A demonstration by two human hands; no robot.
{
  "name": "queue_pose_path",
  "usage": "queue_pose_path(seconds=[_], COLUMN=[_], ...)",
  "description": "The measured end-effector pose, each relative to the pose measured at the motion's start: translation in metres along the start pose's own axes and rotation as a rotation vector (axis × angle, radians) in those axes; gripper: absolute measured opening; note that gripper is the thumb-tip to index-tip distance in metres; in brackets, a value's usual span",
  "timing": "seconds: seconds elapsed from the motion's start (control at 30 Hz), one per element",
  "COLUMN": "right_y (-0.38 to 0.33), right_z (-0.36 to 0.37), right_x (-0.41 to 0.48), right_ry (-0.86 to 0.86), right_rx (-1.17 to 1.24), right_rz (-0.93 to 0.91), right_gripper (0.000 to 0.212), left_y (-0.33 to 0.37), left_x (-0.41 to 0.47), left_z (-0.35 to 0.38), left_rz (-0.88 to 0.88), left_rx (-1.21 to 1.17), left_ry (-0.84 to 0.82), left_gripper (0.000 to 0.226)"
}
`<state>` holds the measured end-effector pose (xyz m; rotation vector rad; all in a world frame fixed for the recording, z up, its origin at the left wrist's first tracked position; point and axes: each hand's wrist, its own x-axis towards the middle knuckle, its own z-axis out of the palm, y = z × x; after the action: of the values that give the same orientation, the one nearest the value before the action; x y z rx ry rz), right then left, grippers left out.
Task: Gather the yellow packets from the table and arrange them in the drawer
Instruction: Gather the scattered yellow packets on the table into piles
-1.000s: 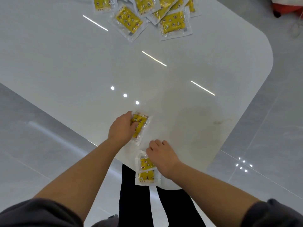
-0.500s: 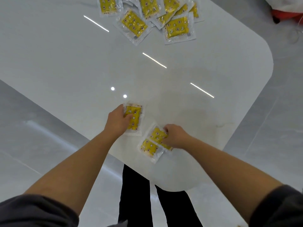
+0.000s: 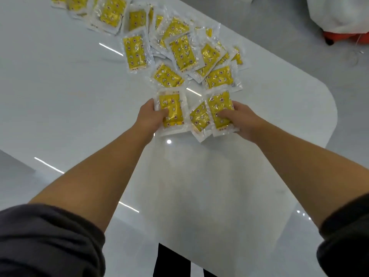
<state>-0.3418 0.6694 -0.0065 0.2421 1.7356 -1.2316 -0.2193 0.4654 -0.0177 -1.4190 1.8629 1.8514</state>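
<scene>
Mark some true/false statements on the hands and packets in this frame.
1. The left hand grips a yellow packet. True.
2. The right hand is empty. False: it grips two overlapping packets.
3. A loose pile of packets lies on the table beyond both hands. True.
4. An open drawer sits beside the pile. False: no drawer is in view.

Both bare arms reach forward, hands level
Left hand [image 3: 151,116] pinches a yellow packet [image 3: 172,105], thumb on top; right hand [image 3: 241,119] grips a pair of packets [image 3: 216,105] likewise, thumb across them
</scene>
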Motion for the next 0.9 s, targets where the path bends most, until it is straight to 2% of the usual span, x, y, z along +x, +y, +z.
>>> queue_pose_path(seconds=[0.1, 0.17, 0.2, 0.27, 0.33, 0.4, 0.5, 0.67, 0.77, 0.83, 0.9], right_y=[-0.032, -0.044, -0.046, -0.041, -0.031, -0.015, 0.013, 0.050, 0.067, 0.081, 0.103], right_z=[-0.010, -0.017, -0.020, -0.025, -0.026, -0.024, -0.018, -0.009, -0.009, -0.014, -0.024], right_x=[0.018, 0.030, 0.037, 0.049, 0.050, 0.047, 0.029, -0.024, -0.065, -0.090, -0.107], right_ry=[0.059, 0.126, 0.185, 0.316, 0.382, 0.342, 0.253, 0.086, 0.042, 0.005, -0.034], right_rx=[0.061, 0.019, -0.095, -0.494, -0.767, -0.828, -0.978, -1.118, -1.169, -1.237, -1.315], right_rz=[-0.070, -0.107, -0.113, -0.091, -0.094, -0.125, -0.123, -0.159, -0.268, -0.310, -0.268], right_gripper=[0.030, 0.039, 0.049, 0.074, 0.091, 0.091, 0.084, 0.076, 0.069, 0.069, 0.074], left_y=[0.044, 0.064, 0.069, 0.066, 0.050, 0.028, -0.003, -0.038, -0.050, -0.062, -0.083], left_x=[0.032, 0.049, 0.055, 0.060, 0.056, 0.042, 0.013, -0.057, -0.107, -0.136, -0.162], left_z=[0.010, 0.021, 0.028, 0.037, 0.041, 0.041, 0.042, 0.049, 0.061, 0.072, 0.089], left_rz=[0.074, 0.092, 0.079, 0.059, 0.098, 0.154, 0.162, 0.138, 0.181, 0.216, 0.182], left_rx=[-0.032, -0.025, 0.023, 0.201, 0.388, 0.544, 0.650, 0.625, 0.610, 0.651, 0.711], left_ry=[-0.031, -0.060, -0.068, -0.060, -0.048, -0.045, -0.061, -0.118, -0.096, -0.058, -0.052], left_gripper=[0.021, 0.027, 0.038, 0.063, 0.072, 0.072, 0.071, 0.061, 0.056, 0.058, 0.065])
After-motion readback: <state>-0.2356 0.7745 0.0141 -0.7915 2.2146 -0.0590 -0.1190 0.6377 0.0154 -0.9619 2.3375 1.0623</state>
